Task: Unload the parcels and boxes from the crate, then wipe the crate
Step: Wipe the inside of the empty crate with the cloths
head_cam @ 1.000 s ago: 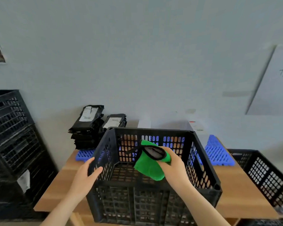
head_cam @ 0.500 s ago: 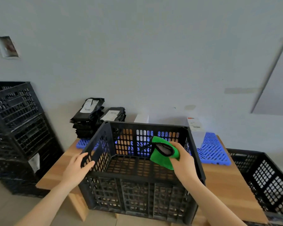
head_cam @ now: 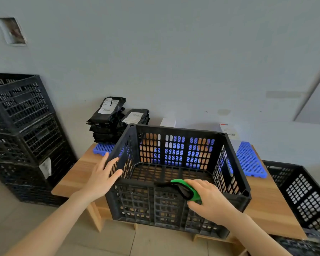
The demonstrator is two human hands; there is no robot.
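A black slatted crate [head_cam: 231, 159] stands on the low wooden table [head_cam: 262, 211], with nothing inside it. My left hand [head_cam: 100, 179] rests flat against the crate's left wall near the top rim, fingers straight. My right hand [head_cam: 209, 198] grips a green cloth [head_cam: 192, 189] with a black band and presses it on the crate's near rim. Black parcels [head_cam: 107, 117] with white labels are stacked on a blue pallet [head_cam: 249, 161] behind the crate. White boxes [head_cam: 228, 131] stand behind the crate against the wall.
Several black crates [head_cam: 20, 122] are stacked on the floor to the left. Another black crate [head_cam: 303, 193] sits on the floor to the right of the table. A grey wall is close behind; tiled floor lies in front.
My right hand brought the green cloth from the crate's right side down onto the near rim. My left hand stayed on the left wall. The camera pulled back and tilted.
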